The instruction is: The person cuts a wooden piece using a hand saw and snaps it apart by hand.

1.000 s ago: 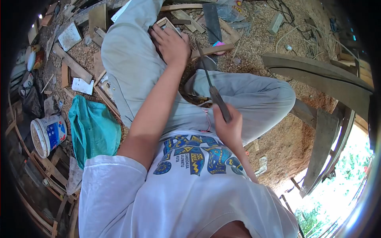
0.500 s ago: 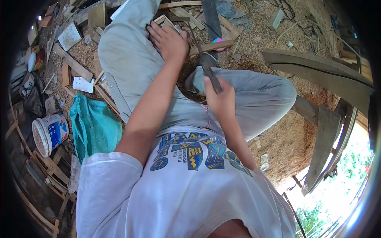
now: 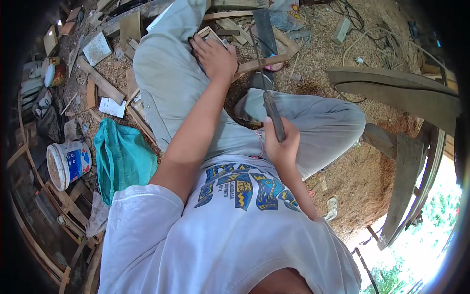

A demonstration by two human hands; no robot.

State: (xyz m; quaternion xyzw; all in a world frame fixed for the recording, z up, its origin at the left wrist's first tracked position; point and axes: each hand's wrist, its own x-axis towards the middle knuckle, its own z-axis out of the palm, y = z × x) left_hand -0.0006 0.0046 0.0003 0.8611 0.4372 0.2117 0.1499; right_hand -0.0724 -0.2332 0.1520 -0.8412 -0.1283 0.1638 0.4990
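Observation:
My left hand (image 3: 218, 58) lies over a small light wooden frame (image 3: 209, 33) beside my raised knee. Its fingers bend across the wood, and much of the frame is hidden under the palm. My right hand (image 3: 282, 142) is closed around the dark handle of a long narrow-bladed tool (image 3: 271, 108). The thin blade points away from me, and its exact kind is unclear. Beneath the blade, a flat wooden strip (image 3: 264, 63) runs from near my left wrist to the right; whether it joins the frame, I cannot tell.
Wood offcuts (image 3: 100, 81) and shavings litter the ground. A teal cloth or bag (image 3: 125, 159) and a white bucket (image 3: 68, 164) stand at the left. Large curved boards (image 3: 391, 85) lie at the right. A dark plank (image 3: 265, 32) and a cable (image 3: 364, 34) are farther off.
My right hand and the tool have drawn back toward my body and slightly right. My left hand stays on the wooden frame. The whole view has shifted a little.

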